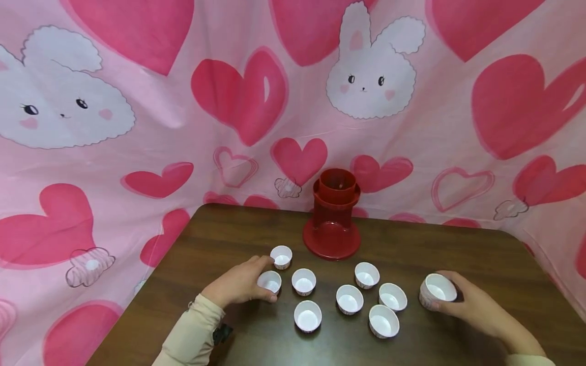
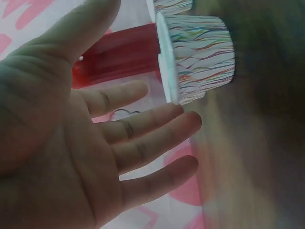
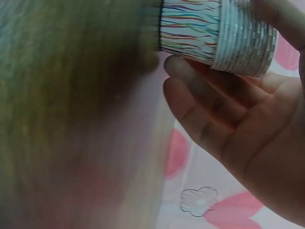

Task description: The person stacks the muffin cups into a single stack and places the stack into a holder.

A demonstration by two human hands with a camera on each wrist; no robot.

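Observation:
Beside a white paper baking cup on the table's left side is my left hand, its thumb and fingers spread around the near cup. From the left wrist view, the fingers of that hand are extended, and a cup with colorful wavy stripes stands just beyond the fingertips. Over at the right, my right hand grips a stack of nested paper baking cups between thumb and fingers. Many layered rims of this stack show in the right wrist view.
Single paper cups stand about the middle of the brown wooden table, among them one cup near the front and another to its right. A red stand with a round base and a tube-shaped top is at the back, before a pink heart-patterned cloth.

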